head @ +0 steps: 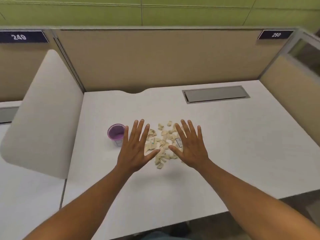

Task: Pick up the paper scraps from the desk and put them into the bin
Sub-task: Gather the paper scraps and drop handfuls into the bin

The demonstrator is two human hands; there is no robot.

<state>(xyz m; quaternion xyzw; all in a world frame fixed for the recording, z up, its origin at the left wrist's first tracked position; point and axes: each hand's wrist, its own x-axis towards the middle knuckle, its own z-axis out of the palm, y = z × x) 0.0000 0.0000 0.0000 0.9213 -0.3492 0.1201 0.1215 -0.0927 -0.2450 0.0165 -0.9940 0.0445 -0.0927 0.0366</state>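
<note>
While both hands were spread flat with the palms down and held nothing, one heap of scraps lay on the desk between them. The scraps were too many and too blurred to count. The left hand hid part of the one bin just beside it. The right hand covered some scraps and a small card.

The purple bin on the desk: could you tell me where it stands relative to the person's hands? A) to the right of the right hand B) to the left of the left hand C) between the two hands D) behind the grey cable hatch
B: the purple bin stands upright just left of the left hand, while the paper scraps lie between that hand and the right hand.
</note>
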